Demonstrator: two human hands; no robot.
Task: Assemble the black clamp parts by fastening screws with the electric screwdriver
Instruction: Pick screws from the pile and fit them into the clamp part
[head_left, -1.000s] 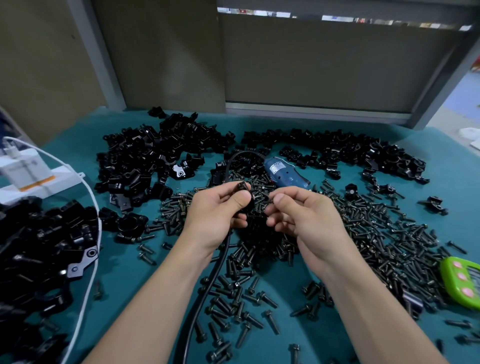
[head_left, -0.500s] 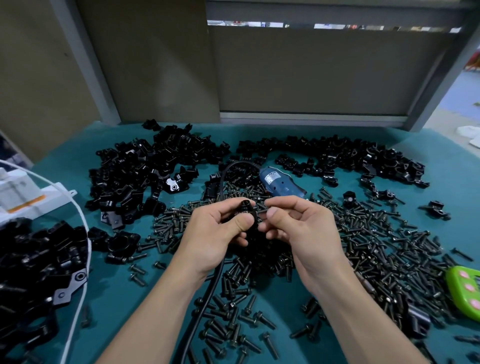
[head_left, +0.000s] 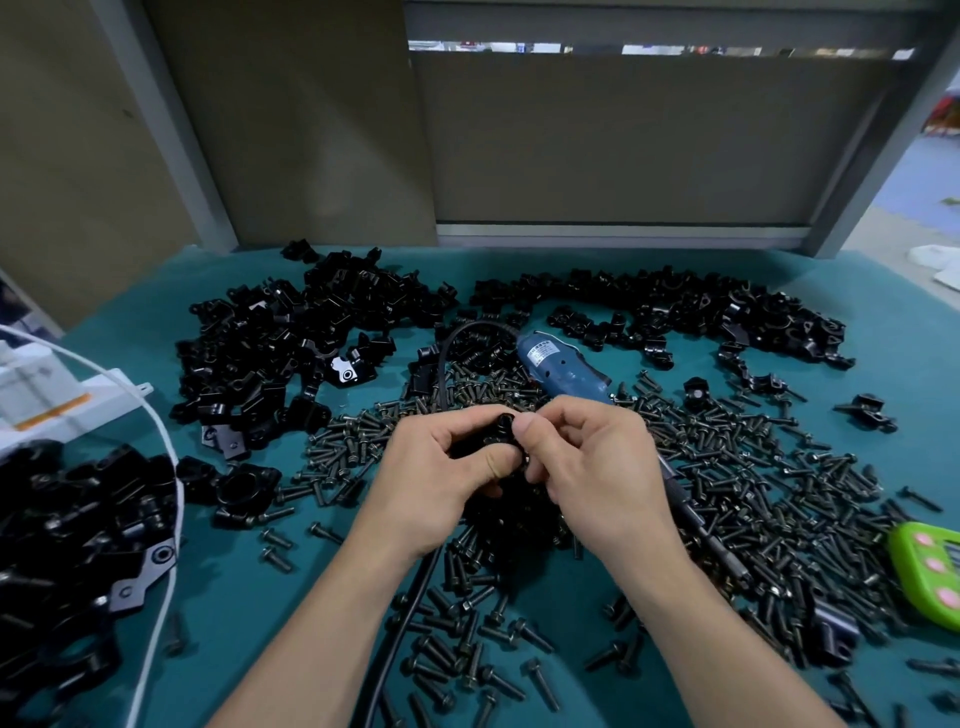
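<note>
In the middle of the table (head_left: 234, 597): the left hand (head_left: 436, 467) and the right hand (head_left: 587, 467) meet over the screws (head_left: 753, 467).
Left hand: fingers and thumb curl round a small black clamp part (head_left: 501, 436).
Right hand: thumb and fingers pinch the same part from its 3 o'clock side.
Electric screwdriver (head_left: 563, 371): blue, lying on the table at 12 o'clock from the hands, with no hand on it.
Black cable (head_left: 410, 623): runs toward 6 o'clock, under the left wrist.
Screws: spread from the middle out to 3 and 6 o'clock.
Heaps of clamp parts (head_left: 291, 332): at 11, 1 and 8 o'clock.
Green thing (head_left: 930, 566): at 4 o'clock, by the edge.
</note>
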